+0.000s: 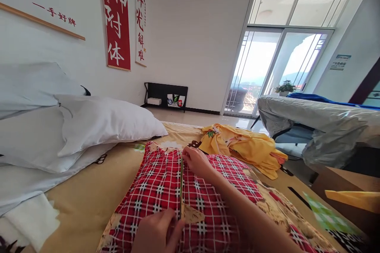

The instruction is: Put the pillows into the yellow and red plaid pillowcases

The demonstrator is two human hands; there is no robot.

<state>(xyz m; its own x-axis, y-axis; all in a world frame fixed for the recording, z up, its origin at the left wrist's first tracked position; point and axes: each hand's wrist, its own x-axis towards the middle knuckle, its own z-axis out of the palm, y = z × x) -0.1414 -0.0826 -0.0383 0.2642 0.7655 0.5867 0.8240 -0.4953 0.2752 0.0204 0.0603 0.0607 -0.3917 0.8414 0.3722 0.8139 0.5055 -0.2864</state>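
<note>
A red plaid pillowcase (154, 185) with brown patterned patches lies in front of me, plumped up as though a pillow is inside. A narrow green-edged line (181, 178) runs lengthwise down its middle, and the print breaks along it; whether it is a zipper or a cloth edge I cannot tell. My right hand (197, 162) is closed at the far end of this line, fingertips pinching the cloth. Nearer to me, my left hand (158, 229) has thumb and fingers closed on the cloth beside the line. Its fingertips are partly hidden.
White pillows (109, 122) are heaped on the left of the brown bedsheet (80, 193). A crumpled yellow cloth (237, 142) lies beyond the pillowcase. To the right stand a cardboard box (350, 178) and a plastic-covered table (297, 108). A low black shelf (166, 89) is by the far wall.
</note>
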